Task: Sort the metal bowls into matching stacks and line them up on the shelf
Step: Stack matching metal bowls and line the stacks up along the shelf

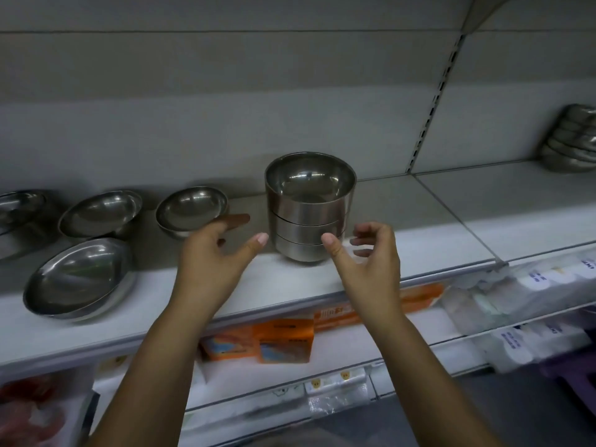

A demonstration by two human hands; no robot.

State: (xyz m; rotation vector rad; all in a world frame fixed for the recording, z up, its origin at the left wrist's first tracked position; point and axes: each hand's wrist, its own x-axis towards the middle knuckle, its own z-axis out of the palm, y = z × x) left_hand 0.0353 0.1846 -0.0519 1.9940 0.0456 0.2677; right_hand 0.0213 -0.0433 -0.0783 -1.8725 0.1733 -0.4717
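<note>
A stack of three straight-sided metal bowls point(308, 217) stands upright on the white shelf point(419, 250). My left hand point(216, 253) hovers just left of the stack, fingers spread, holding nothing. On the stack's right side my right hand point(367, 256) has loosely curled fingers, and its thumb tip is at the lowest bowl. To the left sit a small stack of rounded bowls point(191, 209), a wider rounded bowl point(100, 214), a large shallow bowl point(77, 279) and another bowl point(19, 208) at the frame edge.
A further stack of shallow metal bowls point(572, 140) stands on the neighbouring shelf section at far right. A slotted upright point(435, 101) divides the sections. The shelf below holds orange packets point(283, 341) and white plastic-wrapped goods point(532, 317).
</note>
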